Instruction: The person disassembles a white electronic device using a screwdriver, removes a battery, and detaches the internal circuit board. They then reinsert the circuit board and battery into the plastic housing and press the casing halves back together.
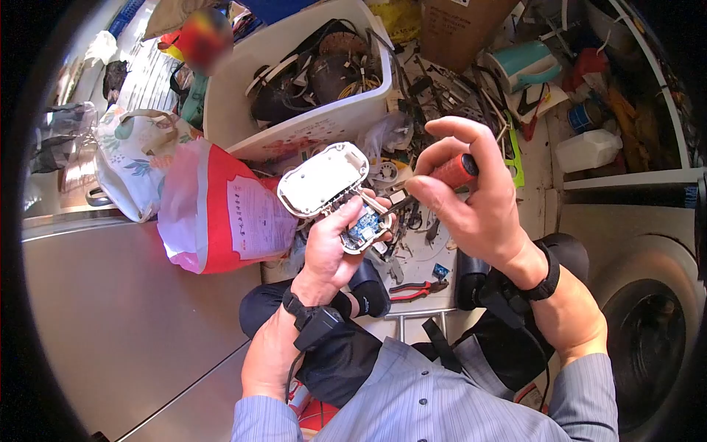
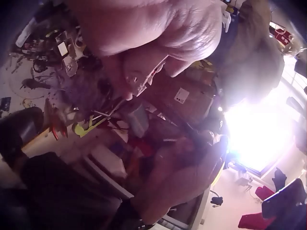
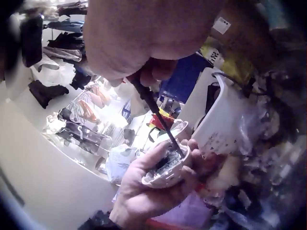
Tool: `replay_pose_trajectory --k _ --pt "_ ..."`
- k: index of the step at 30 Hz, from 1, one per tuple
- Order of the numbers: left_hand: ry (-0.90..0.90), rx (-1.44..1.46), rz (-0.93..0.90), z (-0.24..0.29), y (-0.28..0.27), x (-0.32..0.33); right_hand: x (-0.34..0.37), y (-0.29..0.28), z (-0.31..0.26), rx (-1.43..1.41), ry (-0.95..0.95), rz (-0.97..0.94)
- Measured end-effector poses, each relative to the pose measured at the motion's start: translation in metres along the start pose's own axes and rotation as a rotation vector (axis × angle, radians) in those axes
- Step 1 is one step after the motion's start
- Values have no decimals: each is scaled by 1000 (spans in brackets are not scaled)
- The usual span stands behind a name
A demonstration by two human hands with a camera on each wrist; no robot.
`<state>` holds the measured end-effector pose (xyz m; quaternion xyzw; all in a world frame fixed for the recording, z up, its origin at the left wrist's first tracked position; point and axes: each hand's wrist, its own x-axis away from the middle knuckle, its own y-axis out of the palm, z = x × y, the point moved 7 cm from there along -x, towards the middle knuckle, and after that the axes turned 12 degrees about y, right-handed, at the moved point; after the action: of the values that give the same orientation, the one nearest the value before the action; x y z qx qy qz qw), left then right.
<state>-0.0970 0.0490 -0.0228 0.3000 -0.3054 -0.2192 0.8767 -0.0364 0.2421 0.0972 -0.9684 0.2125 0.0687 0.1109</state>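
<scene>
My left hand (image 1: pixel 328 252) grips an opened white plastic casing (image 1: pixel 324 179), thumb across its near half. A blue circuit board (image 1: pixel 364 227) sits inside that half, and the other half leans out to the upper left. My right hand (image 1: pixel 482 202) holds a screwdriver (image 1: pixel 458 171) by its red and black handle, fingers curled around it. In the right wrist view the dark screwdriver shaft (image 3: pixel 165 122) slants down, its tip at the rim of the casing (image 3: pixel 168 179). The left wrist view shows mostly the back of the left hand (image 2: pixel 144 28).
Red-handled pliers (image 1: pixel 417 291) and a small blue board (image 1: pixel 440 271) lie on the floor between the feet. Ahead stands a white bin (image 1: pixel 294 132) of parts, with a red and white bag (image 1: pixel 228 214) to its left. A washing machine (image 1: pixel 648 295) stands at right.
</scene>
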Motion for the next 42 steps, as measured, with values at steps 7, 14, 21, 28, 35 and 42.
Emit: replay_pose_trajectory --k 7,14,21,28,35,42 --pt "7 -90 22 -2 -7 2 -3 -13 -9 70 -146 -12" --pt "54 -131 -22 1 -5 1 1 -13 0 -7 8 -2" --pt "54 -117 -19 -2 -7 3 -1 -7 16 -44 276 -62" --pt "-30 -45 67 -5 -11 4 4 -11 6 -39 5 37" --pt "-30 -56 117 -3 -10 5 3 -8 7 -98 -29 9" --pt "-62 -86 90 -8 -10 8 3 1 -1 -3 -111 -53"
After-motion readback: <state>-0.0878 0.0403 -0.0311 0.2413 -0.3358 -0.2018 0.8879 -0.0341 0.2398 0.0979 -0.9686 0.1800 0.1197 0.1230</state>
